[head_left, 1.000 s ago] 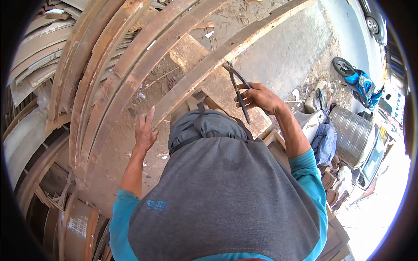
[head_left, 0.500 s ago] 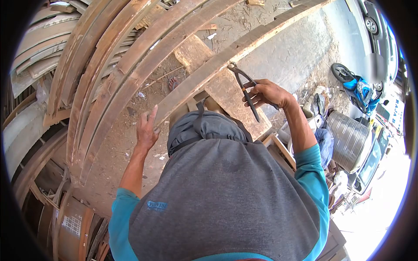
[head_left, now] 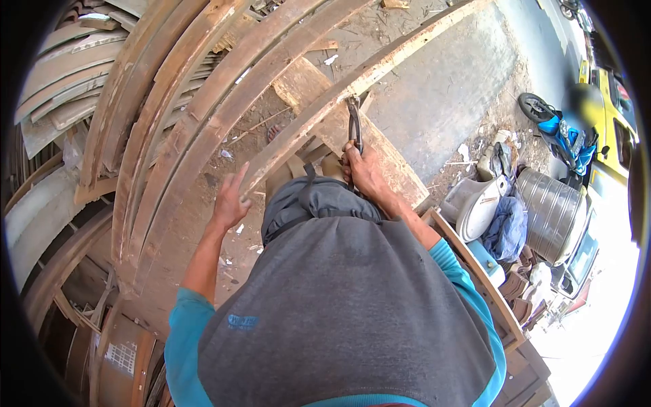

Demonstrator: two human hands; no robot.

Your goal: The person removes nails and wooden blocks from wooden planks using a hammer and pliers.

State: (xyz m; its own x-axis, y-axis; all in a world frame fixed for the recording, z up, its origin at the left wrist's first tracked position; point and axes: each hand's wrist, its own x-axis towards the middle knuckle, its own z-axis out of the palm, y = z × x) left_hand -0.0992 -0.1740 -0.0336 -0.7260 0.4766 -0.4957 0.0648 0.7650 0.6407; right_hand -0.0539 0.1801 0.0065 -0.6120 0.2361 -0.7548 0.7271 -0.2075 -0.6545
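A long wooden beam [head_left: 305, 122] runs diagonally from near my waist to the top right. My right hand [head_left: 361, 169] is wrapped round the handles of dark pincers [head_left: 354, 122], whose jaws meet the beam's near edge. The pincer handles are close together. Against the beam's lower left end rests my left hand [head_left: 231, 200], its fingers spread and its thumb apart. Below the beam lies a worn wooden board [head_left: 393, 163].
Curved wooden pieces [head_left: 163, 129] stand at the left, with stacked boards [head_left: 68, 74] behind. At the right are a metal drum [head_left: 550, 210], a white toilet bowl [head_left: 478, 210], blue cloth [head_left: 505, 230] and a blue motorcycle [head_left: 569, 139]. A yellow vehicle [head_left: 614, 115] is beyond.
My right hand has moved left and down, and the pincer handles have swung inward and closed together. The beam has tilted, showing more of its near edge. A yellow vehicle has appeared.
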